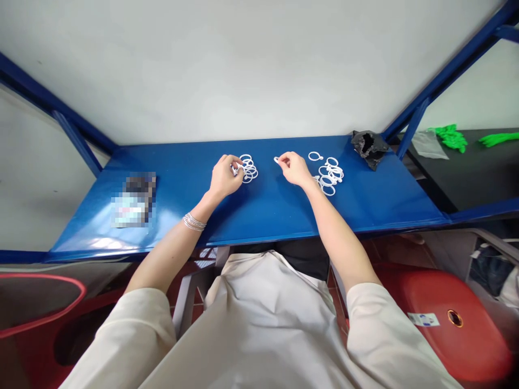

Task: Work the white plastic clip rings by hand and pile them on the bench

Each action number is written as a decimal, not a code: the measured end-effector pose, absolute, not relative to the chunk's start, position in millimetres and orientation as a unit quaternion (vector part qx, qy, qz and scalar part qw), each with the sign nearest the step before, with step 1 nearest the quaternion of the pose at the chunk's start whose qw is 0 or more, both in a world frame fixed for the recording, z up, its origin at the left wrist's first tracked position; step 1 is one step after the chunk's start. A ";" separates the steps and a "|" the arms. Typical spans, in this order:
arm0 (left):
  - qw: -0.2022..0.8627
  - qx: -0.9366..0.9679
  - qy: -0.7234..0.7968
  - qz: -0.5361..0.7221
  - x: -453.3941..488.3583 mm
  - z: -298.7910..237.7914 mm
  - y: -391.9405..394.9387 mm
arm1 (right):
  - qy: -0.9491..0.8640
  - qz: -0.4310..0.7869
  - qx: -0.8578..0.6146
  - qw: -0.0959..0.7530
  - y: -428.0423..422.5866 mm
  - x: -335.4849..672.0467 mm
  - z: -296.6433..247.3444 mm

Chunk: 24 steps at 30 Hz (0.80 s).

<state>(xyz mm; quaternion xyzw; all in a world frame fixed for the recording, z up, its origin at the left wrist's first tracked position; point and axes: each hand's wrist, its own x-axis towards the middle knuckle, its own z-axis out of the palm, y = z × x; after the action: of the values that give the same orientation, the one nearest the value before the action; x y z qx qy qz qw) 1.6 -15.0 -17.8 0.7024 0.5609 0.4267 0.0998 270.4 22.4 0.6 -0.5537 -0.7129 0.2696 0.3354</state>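
Note:
Several white rings with small knobs lie on the blue table [275, 210] in two groups. At the left group of rings [250, 172], my left hand [227, 175] has its fingers closed around white rings at the pile's edge; how many is hidden. My right hand [294, 168] pinches one white ring [276, 160] between thumb and fingertips, just above or on the tabletop between the groups. Beyond my right wrist is the right group of rings [333, 175], partly covered by my forearm. A single ring [314, 156] lies a little apart behind it.
A crumpled black plastic bag [368, 147] sits at the table's back right corner. On the left lies a blurred-out flat item [135, 200]. Blue metal bars [438, 92] frame both sides. A red stool [441, 319] stands at my right. Green gloves [451, 138] rest on a dark neighbouring table.

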 end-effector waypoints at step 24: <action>0.344 0.664 0.459 0.480 15.2 -26.5 -19.8 | -0.701 0.545 -0.315 0.336 -3.1 237.3 -1.3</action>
<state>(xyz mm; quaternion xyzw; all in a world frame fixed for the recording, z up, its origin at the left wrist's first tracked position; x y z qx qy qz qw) 15.2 -19.8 -26.5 0.6639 0.4587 0.4802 0.3437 237.3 -3.1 -1.3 -0.3150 -0.7006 0.5448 0.3363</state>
